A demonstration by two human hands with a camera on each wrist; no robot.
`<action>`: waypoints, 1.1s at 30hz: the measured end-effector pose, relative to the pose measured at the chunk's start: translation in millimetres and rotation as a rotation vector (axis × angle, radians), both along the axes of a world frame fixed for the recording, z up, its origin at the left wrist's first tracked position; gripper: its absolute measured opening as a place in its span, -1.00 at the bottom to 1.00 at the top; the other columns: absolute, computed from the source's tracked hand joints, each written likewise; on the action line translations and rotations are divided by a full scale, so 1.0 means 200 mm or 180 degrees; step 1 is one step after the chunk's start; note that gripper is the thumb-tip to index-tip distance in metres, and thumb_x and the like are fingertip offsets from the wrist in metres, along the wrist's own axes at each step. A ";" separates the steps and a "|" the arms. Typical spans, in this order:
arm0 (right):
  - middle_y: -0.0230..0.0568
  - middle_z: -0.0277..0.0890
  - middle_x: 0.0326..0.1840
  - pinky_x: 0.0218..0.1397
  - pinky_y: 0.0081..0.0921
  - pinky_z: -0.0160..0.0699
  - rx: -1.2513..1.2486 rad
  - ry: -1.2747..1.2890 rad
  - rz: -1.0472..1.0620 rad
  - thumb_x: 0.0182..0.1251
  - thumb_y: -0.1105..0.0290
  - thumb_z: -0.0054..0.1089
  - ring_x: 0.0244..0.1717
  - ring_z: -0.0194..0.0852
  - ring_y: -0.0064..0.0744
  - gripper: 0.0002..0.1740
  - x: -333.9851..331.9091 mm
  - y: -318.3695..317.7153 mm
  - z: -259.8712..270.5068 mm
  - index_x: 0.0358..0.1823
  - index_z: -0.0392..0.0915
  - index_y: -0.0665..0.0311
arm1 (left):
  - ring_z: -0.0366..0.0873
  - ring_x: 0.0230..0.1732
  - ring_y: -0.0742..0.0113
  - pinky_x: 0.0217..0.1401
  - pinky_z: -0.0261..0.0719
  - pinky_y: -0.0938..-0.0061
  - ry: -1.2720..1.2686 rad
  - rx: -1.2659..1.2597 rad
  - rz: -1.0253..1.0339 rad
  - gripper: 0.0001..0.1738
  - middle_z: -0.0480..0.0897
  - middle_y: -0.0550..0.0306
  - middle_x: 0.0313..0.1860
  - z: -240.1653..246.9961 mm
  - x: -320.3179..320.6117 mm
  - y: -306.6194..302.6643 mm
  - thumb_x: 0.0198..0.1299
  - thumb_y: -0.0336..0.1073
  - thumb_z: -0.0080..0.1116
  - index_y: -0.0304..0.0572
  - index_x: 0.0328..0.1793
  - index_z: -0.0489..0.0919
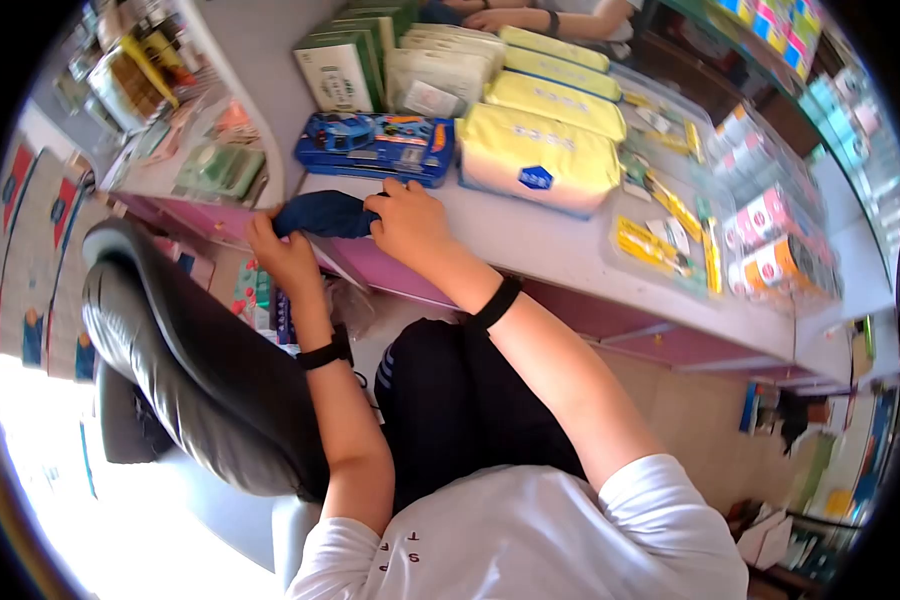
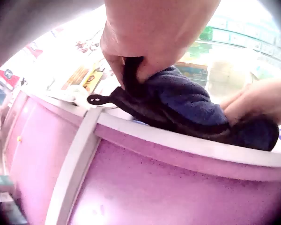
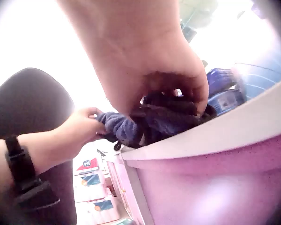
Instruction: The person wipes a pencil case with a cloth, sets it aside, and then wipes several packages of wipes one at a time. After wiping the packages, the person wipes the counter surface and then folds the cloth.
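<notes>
A dark blue towel (image 1: pixel 325 214) with black edging is bunched lengthwise between my two hands at the counter's front edge. My left hand (image 1: pixel 288 258) grips its left end. In the left wrist view, a small black hanging loop (image 2: pixel 99 99) sticks out beside that hand (image 2: pixel 154 37). At the other end, my right hand (image 1: pixel 412 224) pinches the cloth, fingers curled over it. The right wrist view has the folds (image 3: pixel 119 125) gathered beneath the right palm (image 3: pixel 152 61), which hides part of them. A blue box (image 1: pixel 375 145) with a car picture lies just behind the towel.
Yellow soft packs (image 1: pixel 540 155) stand in a row on the white counter (image 1: pixel 530 240). Clear bins (image 1: pixel 660 250) of yellow-packaged goods are to their right. Green-and-white boxes (image 1: pixel 340 75) stand at the back. A black chair (image 1: pixel 170 310) is on my left, pink drawers (image 2: pixel 178 183) below.
</notes>
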State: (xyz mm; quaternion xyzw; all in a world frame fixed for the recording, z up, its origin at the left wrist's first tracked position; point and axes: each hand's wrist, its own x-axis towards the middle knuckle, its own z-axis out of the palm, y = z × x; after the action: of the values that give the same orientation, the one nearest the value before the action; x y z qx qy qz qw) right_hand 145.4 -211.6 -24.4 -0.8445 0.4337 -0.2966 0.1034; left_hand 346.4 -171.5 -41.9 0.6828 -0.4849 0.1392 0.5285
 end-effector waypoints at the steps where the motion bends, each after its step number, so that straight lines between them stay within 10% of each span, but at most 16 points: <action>1: -0.11 0.59 0.07 0.02 -0.03 0.72 0.0047 0.0003 -0.0116 0.20 0.37 0.34 0.10 0.58 0.05 -0.62 -0.04 0.02 0.00 0.08 0.75 0.04 | 0.54 0.18 -0.34 0.26 0.49 -0.01 -0.0190 -0.0154 -0.0390 -0.61 0.62 -0.26 0.04 0.06 -0.05 -0.02 -0.01 -0.68 0.14 -0.36 0.02 0.55; 9: -0.08 0.56 0.18 0.06 -0.04 0.67 -0.0285 0.0157 -0.0042 0.26 0.40 0.26 0.17 0.55 0.09 -0.70 -0.06 0.09 -0.04 0.02 0.71 0.12 | 0.56 0.22 -0.36 0.29 0.52 0.02 -0.0736 0.0216 -0.0784 -0.46 0.64 -0.25 0.14 -0.36 0.20 -0.35 0.03 -0.70 0.09 -0.30 0.21 0.60; 13: -0.10 0.53 0.20 0.06 -0.09 0.64 -0.0391 -0.0060 0.0324 0.24 0.41 0.29 0.15 0.57 0.01 -0.68 -0.25 0.18 0.12 0.05 0.71 0.12 | 0.56 0.21 -0.37 0.27 0.52 0.00 -0.0576 0.0786 -0.0551 -0.53 0.64 -0.28 0.13 -0.16 0.01 -0.12 0.12 -0.64 0.10 -0.36 0.21 0.58; 19: -0.29 0.64 -0.24 -0.11 -0.34 0.45 -0.0511 0.1670 0.1084 0.23 0.34 0.29 -0.07 0.58 -0.26 -0.84 -0.62 0.70 0.83 -0.28 0.70 0.26 | 0.58 0.19 -0.37 0.25 0.54 0.02 -0.0727 0.0465 -0.0550 -0.59 0.64 -0.29 0.14 -0.27 0.10 -0.13 0.23 -0.54 0.16 -0.37 0.23 0.58; 24: -0.23 0.58 -0.43 -0.23 -0.24 0.54 -0.0704 0.1524 0.1642 -0.24 0.26 0.46 -0.41 0.51 -0.30 -0.67 -0.59 1.09 1.06 -0.40 0.72 0.28 | 0.61 0.17 -0.31 0.24 0.56 0.07 -0.0784 0.0561 -0.0386 -0.58 0.66 -0.24 0.12 -0.28 0.13 -0.15 0.24 -0.50 0.21 -0.32 0.25 0.60; 33: -0.19 0.60 -0.42 -0.27 -0.22 0.60 -0.0612 0.1117 0.2024 -0.07 0.29 0.42 -0.42 0.57 -0.25 -0.74 -0.62 1.19 1.15 -0.39 0.70 0.33 | 0.66 0.16 -0.21 0.20 0.60 0.11 -0.1041 0.0567 -0.0331 -0.61 0.70 -0.12 0.13 -0.27 0.17 -0.16 0.25 -0.43 0.26 -0.23 0.22 0.62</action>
State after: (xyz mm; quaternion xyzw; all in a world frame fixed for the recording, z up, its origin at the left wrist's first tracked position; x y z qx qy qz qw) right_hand 22.0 27.3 204.9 -0.9809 0.1311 -0.1397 0.0346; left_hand 379.6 -203.1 -95.5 0.6691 -0.6094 0.1773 0.3866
